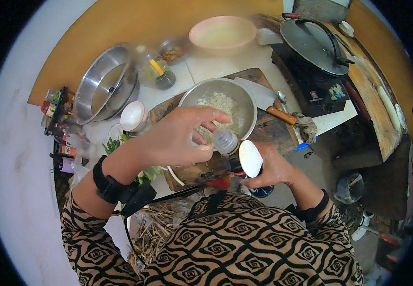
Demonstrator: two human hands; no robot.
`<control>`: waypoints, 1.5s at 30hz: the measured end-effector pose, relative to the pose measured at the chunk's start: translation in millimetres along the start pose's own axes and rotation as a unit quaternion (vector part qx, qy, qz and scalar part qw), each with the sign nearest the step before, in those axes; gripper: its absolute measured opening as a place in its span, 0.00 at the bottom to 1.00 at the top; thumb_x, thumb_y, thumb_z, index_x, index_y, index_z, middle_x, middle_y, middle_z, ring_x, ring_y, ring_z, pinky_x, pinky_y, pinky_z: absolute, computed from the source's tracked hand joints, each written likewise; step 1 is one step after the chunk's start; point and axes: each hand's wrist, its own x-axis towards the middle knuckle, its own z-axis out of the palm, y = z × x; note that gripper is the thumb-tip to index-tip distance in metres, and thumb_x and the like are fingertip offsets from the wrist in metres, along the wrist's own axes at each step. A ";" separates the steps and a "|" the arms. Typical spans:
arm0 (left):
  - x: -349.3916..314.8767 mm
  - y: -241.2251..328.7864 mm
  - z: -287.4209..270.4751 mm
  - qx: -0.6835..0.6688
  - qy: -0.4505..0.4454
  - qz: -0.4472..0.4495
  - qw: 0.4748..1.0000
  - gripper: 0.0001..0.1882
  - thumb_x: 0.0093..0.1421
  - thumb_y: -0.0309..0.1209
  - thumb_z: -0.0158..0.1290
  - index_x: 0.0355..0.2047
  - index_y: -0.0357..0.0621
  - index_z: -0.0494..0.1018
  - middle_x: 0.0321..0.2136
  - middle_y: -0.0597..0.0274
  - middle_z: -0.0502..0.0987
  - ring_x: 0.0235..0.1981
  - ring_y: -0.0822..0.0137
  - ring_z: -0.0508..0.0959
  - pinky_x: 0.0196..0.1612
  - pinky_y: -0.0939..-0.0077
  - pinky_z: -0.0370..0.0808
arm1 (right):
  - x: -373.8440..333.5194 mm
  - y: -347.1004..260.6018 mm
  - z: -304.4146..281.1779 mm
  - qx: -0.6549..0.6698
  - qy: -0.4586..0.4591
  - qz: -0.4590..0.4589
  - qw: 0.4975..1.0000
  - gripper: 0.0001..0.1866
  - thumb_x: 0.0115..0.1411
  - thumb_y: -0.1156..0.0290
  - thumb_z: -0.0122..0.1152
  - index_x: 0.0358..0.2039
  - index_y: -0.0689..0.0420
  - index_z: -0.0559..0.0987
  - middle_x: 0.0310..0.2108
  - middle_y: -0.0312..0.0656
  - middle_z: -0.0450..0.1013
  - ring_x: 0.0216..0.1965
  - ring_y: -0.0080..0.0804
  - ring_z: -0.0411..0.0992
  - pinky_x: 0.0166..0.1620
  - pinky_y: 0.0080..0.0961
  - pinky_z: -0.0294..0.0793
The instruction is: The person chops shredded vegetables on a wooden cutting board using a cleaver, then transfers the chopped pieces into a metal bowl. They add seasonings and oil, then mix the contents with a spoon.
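Observation:
My left hand point(182, 136) reaches over the bowl's near side, fingers curled around a small clear plastic cap point(225, 140). My right hand point(275, 164), to its right, grips a small container point(251, 158) tilted so that its oval white top faces up; the white looks grainy, and the container's body is mostly hidden. Just beyond both hands, a steel bowl point(252, 102) holds a pale, shredded-looking mixture point(223, 102), partly covered by my left hand. Under the bowl lies a dark wooden cutting board point(275, 131).
A cleaver point(280, 114) with a wooden handle lies right of the bowl, beside a rag point(305, 126). Green vegetables point(144, 176) sit under my left wrist. Steel basins point(104, 86), a white bowl point(133, 117) and a glass jar point(158, 74) stand left. A lidded pan point(314, 45) sits back right.

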 end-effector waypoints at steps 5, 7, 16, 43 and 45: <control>6.2 -4.0 6.6 -0.031 -0.031 0.010 0.999 0.25 0.48 0.23 0.55 0.50 0.39 0.70 0.44 0.56 0.74 0.42 0.68 0.75 0.44 0.75 0.78 | -3.8 5.3 -3.9 0.144 -0.042 0.048 0.988 0.40 0.35 0.61 0.75 0.50 0.63 0.69 0.41 0.44 0.74 0.42 0.31 0.71 0.48 0.28 0.69; 6.7 -3.5 6.7 -0.025 -0.027 0.030 0.999 0.25 0.48 0.23 0.55 0.49 0.39 0.70 0.43 0.57 0.74 0.42 0.68 0.75 0.44 0.75 0.78 | -5.0 7.5 -6.3 0.187 -0.076 0.071 0.977 0.52 0.34 0.64 0.77 0.59 0.61 0.60 0.51 0.44 0.68 0.52 0.32 0.66 0.57 0.30 0.62; 5.3 -2.7 8.2 -0.101 -0.067 -0.006 0.993 0.22 0.46 0.23 0.58 0.43 0.38 0.67 0.37 0.61 0.71 0.38 0.73 0.73 0.39 0.78 0.75 | -3.1 3.0 -10.8 0.211 -0.099 0.028 0.972 0.39 0.35 0.60 0.75 0.49 0.64 0.73 0.40 0.43 0.76 0.41 0.30 0.73 0.48 0.27 0.70; -24.7 -26.8 25.2 -0.010 -0.040 -0.089 0.995 0.23 0.45 0.28 0.64 0.38 0.41 0.64 0.35 0.62 0.67 0.40 0.71 0.69 0.44 0.75 0.70 | -1.9 -13.4 20.1 -0.346 0.097 -0.054 0.932 0.41 0.34 0.56 0.75 0.49 0.60 0.70 0.35 0.46 0.74 0.35 0.45 0.75 0.35 0.35 0.75; -22.8 -23.6 24.4 0.014 -0.039 -0.059 0.997 0.22 0.46 0.28 0.64 0.38 0.41 0.65 0.36 0.62 0.66 0.40 0.70 0.69 0.45 0.75 0.70 | -1.0 -15.8 17.0 -0.370 0.114 -0.082 0.918 0.40 0.34 0.58 0.74 0.48 0.61 0.71 0.33 0.44 0.73 0.33 0.42 0.74 0.33 0.34 0.75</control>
